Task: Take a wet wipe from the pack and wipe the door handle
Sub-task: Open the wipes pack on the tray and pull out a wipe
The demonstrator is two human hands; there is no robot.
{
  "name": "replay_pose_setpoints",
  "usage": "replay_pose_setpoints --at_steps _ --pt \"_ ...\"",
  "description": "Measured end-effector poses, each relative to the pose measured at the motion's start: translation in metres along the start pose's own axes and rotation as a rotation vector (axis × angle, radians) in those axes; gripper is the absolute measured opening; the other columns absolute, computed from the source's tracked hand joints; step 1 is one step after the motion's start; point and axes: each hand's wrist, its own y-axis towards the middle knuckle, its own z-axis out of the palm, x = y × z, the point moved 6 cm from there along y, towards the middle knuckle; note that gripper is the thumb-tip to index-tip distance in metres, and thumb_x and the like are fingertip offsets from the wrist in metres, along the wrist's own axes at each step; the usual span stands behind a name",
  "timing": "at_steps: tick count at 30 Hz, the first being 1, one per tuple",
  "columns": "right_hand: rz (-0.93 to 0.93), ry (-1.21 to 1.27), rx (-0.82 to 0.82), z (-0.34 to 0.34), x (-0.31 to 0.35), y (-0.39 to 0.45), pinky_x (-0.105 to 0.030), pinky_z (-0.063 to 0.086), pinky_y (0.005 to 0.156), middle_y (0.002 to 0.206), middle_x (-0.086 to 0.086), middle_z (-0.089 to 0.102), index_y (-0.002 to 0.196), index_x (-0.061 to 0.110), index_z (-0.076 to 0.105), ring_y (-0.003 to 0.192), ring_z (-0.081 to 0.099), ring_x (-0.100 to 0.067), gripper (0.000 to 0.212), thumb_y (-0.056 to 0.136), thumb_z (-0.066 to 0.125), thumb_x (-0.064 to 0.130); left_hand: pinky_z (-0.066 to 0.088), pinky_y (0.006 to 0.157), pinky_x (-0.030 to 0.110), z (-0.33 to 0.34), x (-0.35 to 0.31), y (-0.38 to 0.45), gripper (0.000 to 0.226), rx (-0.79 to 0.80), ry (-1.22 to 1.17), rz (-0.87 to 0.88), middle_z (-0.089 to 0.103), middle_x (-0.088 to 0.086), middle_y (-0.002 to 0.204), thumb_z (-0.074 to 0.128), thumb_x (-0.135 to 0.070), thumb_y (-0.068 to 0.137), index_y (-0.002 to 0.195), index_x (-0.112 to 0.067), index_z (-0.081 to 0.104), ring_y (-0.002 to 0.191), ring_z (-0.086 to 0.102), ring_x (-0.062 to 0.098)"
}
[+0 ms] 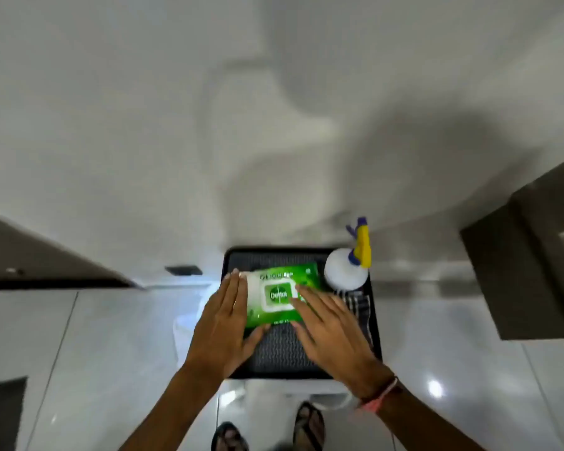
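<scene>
Blur smears the pack (279, 294); both hands, left (223, 330) and right (331, 333), lie spread, flanking it on a black tray (306, 359) above glossy floor (95, 353).

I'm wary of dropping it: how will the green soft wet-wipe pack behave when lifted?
The green wet-wipe pack looks like soft film, so it will probably sag rather than stay stiff. Its glossy wrapper may be slippery. Lying flat on the black tray, it shouldn't roll.

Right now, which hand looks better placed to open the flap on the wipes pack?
Probably the right hand: its fingertips already lie at the right edge of the white flap on the green wipes pack. The left hand lies flat along the pack's left side, better suited to steadying it.
</scene>
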Motion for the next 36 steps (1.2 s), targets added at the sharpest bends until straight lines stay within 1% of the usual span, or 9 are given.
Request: replay_pose_setpoints --at_steps 4,9,14,17,21,26,30,33,36 --pt "-0.053 0.000 0.157 0.082 -0.024 0.031 -0.042 0.053 0.102 0.141 -0.013 0.064 0.125 0.008 0.070 0.127 0.063 -0.026 0.038 0.090 0.065 0.023 0.006 0.137 0.040 0.097 0.026 0.018 0.100 0.251 -0.044 -0.025 0.002 0.020 0.174 0.051 -0.061 0.099 0.163 0.000 0.007 0.164 0.000 0.032" --pt "-0.168 -0.138 0.200 0.121 -0.037 0.043 -0.040 0.056 0.095 0.130 -0.015 0.071 0.124 0.004 0.069 0.116 0.070 -0.027 0.040 0.091 0.066 0.026 0.014 0.136 0.046 0.143 0.020 0.024 0.103 0.211 0.094 0.014 -0.007 0.021 0.174 0.016 -0.076 0.097 0.163 0.001 -0.002 0.164 -0.006 0.030" --pt "-0.466 -0.432 0.166 0.140 -0.029 0.044 -0.037 0.060 0.070 0.111 -0.020 0.077 0.118 -0.001 0.067 0.089 0.075 -0.029 0.034 0.092 0.058 0.018 0.014 0.136 0.046 0.159 0.023 0.016 0.106 0.178 0.081 -0.009 -0.014 0.019 0.173 0.016 -0.079 0.095 0.162 0.000 -0.008 0.163 -0.012 0.029" --pt "-0.703 -0.569 0.117 0.143 -0.028 0.046 -0.027 0.043 0.055 0.093 -0.018 0.077 0.111 0.003 0.065 0.069 0.071 -0.023 0.026 0.098 0.044 0.010 0.016 0.136 0.046 0.159 0.024 0.015 0.108 0.155 0.097 -0.005 -0.012 0.020 0.174 0.019 -0.080 0.096 0.162 0.001 -0.007 0.163 -0.010 0.029" --pt "-0.845 -0.634 0.143 0.145 -0.025 0.048 -0.024 0.030 0.046 0.070 -0.011 0.075 0.103 0.000 0.060 0.054 0.064 -0.018 0.015 0.091 0.058 0.007 0.018 0.135 0.048 0.159 0.023 0.014 0.112 0.145 0.083 -0.013 -0.011 0.020 0.174 0.022 -0.083 0.094 0.162 0.002 -0.006 0.164 -0.009 0.030" --pt "-0.623 -0.335 0.087 0.106 -0.026 0.088 -0.025 0.050 0.044 0.057 -0.002 0.069 0.093 0.007 0.072 0.046 0.064 -0.023 0.018 0.086 0.063 0.022 0.015 0.136 0.048 0.160 0.023 0.014 0.113 0.170 0.085 -0.027 -0.010 0.021 0.174 0.019 -0.084 0.093 0.162 0.001 -0.006 0.163 -0.009 0.031" --pt "-0.011 0.132 0.017 0.090 -0.061 0.119 -0.044 0.058 0.063 0.087 -0.012 0.077 0.106 0.005 0.063 0.075 0.073 -0.036 0.027 0.096 0.058 0.029 0.015 0.136 0.045 0.152 0.023 0.016 0.101 0.167 0.039 -0.038 -0.005 0.020 0.174 0.021 -0.075 0.099 0.163 0.000 0.001 0.164 -0.004 0.030" --pt "0.316 0.366 -0.138 0.102 -0.081 0.099 -0.042 0.056 0.068 0.078 -0.010 0.068 0.079 0.007 0.060 0.070 0.066 -0.026 0.031 0.086 0.075 0.034 0.034 0.130 0.045 0.136 0.021 0.026 0.072 0.117 -0.003 -0.072 0.028 0.021 0.170 0.030 -0.057 0.107 0.156 -0.004 0.036 0.159 0.028 0.032" --pt "0.426 0.360 -0.098 0.130 -0.081 0.069 -0.025 0.049 0.079 0.094 -0.010 0.067 0.073 0.010 0.069 0.084 0.064 -0.021 0.027 0.081 0.081 0.033 0.056 0.102 0.048 0.118 0.021 0.044 0.045 0.022 -0.040 -0.141 0.056 0.016 0.145 0.040 -0.042 0.109 0.135 -0.010 0.058 0.131 0.057 0.034"
